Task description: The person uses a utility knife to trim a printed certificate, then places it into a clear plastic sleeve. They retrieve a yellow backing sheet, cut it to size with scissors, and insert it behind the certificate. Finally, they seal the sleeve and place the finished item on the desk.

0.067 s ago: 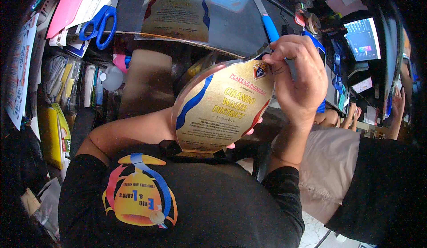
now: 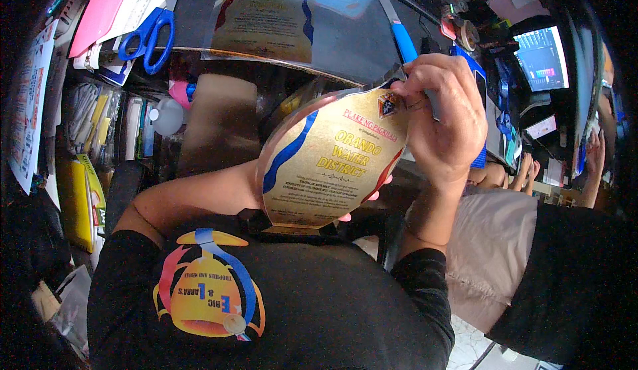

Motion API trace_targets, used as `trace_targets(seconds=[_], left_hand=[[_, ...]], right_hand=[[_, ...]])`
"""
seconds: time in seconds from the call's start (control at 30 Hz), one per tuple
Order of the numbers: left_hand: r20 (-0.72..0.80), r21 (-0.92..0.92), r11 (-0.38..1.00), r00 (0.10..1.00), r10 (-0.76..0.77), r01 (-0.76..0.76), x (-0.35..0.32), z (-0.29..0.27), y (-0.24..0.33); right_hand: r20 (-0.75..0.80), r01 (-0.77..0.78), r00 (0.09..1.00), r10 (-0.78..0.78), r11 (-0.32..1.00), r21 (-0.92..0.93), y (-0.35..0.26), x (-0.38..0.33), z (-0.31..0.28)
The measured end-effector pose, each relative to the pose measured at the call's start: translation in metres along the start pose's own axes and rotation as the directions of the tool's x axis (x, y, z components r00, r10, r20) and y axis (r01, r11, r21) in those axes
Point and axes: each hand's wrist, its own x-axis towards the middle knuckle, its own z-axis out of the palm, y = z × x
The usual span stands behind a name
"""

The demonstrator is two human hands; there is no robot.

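Note:
An oval, clear-edged plaque (image 2: 319,164) with a gold printed face and blue and red ribbon bands is tilted in front of my chest. A dark base is at its lower end. My left hand (image 2: 376,196) is closed round it from behind; only some fingertips show past its right edge. At the top right edge, beside a small emblem, the curled fingers and thumb of my right hand (image 2: 442,114) pinch the plaque's rim. A blue cutter (image 2: 403,40) runs behind that hand, its blade pointing away; whether my fingers also grip it I cannot tell.
Beyond the plaque, a printed sheet in clear film (image 2: 262,21) lies on a dark desk (image 2: 345,51). Blue-handled scissors (image 2: 151,41) and a pink folder (image 2: 100,14) are at far left. At right are a lit screen (image 2: 541,58) and another person's hands (image 2: 525,171).
My right hand has shifted slightly left and down along the plaque's edge. The plaque and my left hand stay nearly where they were.

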Motion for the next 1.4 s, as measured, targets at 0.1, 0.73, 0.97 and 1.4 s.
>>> trace_targets(seconds=[0.1, 0.73, 0.97, 1.4], left_hand=[[-0.051, 0.003, 1.000, 0.999, 0.009, -0.009, -0.001, 0.002, 0.004], [-0.128, 0.305, 0.926, 0.955, 0.269, -0.220, -0.005, 0.008, 0.004], [0.164, -0.065, 0.959, 0.944, 0.285, -0.278, 0.005, -0.016, 0.027], [0.109, 0.115, 0.990, 0.992, 0.064, -0.076, 0.023, -0.045, 0.045]], right_hand=[[-0.048, 0.034, 0.998, -0.035, 0.999, -0.021, 0.000, -0.004, 0.006], [0.035, -0.466, 0.884, 0.466, 0.871, 0.156, -0.029, -0.011, 0.006], [-0.028, -0.255, 0.967, 0.253, 0.965, -0.060, -0.048, -0.023, 0.029], [0.219, -0.153, 0.967, 0.127, 0.982, 0.107, -0.078, -0.052, 0.026]])
